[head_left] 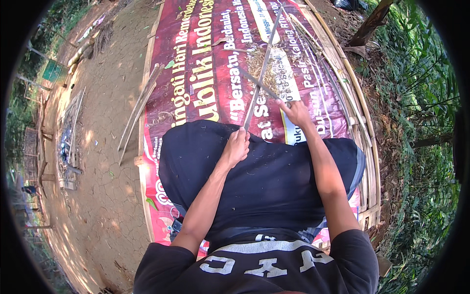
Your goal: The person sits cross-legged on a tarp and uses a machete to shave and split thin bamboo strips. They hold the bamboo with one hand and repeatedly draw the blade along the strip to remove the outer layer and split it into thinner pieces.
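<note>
My left hand (237,147) is closed around the near end of a long, thin bamboo strip (267,60), which slants away from me to the far right. In my right hand (296,113) is a knife with a long, narrow dark blade (254,80); its handle is hidden in my fist. The blade points to the far left and crosses the strip, though whether they touch I cannot tell. Pale curled shavings (264,63) lie heaped beneath the crossing. Both hands are just beyond my lap, which dark cloth (259,181) covers.
I sit on a bamboo platform (360,105) covered by a printed red banner (191,59). Long bamboo strips (333,73) lie along its right side. Split pieces (142,105) lean past its left edge. Cracked earth (107,122) is to the left, green plants (421,98) to the right.
</note>
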